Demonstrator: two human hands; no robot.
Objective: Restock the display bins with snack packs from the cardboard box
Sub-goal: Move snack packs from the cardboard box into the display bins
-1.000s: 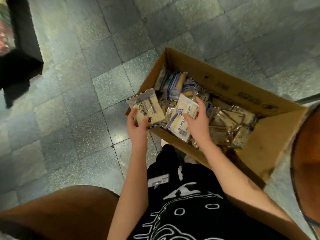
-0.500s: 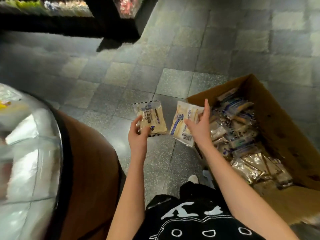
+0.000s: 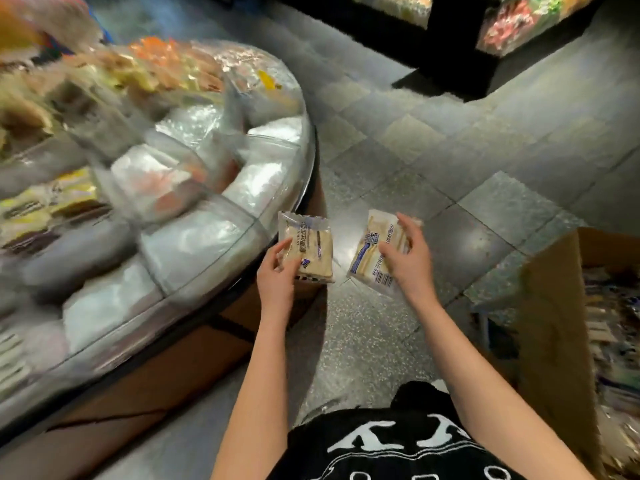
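Observation:
My left hand (image 3: 277, 277) pinches a clear-wrapped snack pack (image 3: 308, 249) with pale biscuits, right beside the curved rim of the round display bin stand (image 3: 214, 285). My right hand (image 3: 407, 259) grips a second snack pack (image 3: 370, 252), white and blue with a barcode, over the floor. The cardboard box (image 3: 554, 327) stands at the right edge, with several more packs (image 3: 613, 341) blurred inside. The stand's clear-walled bins (image 3: 194, 237) hold white and coloured packs, blurred by motion.
Grey tiled floor (image 3: 433, 161) stretches between the stand and the box. A dark shelf unit (image 3: 460, 46) with colourful goods stands at the far top right. My black printed shirt (image 3: 398, 448) fills the bottom centre.
The view has swung left from the box to the display stand. Both hands, each still holding its pack, have come away from the box toward the stand.

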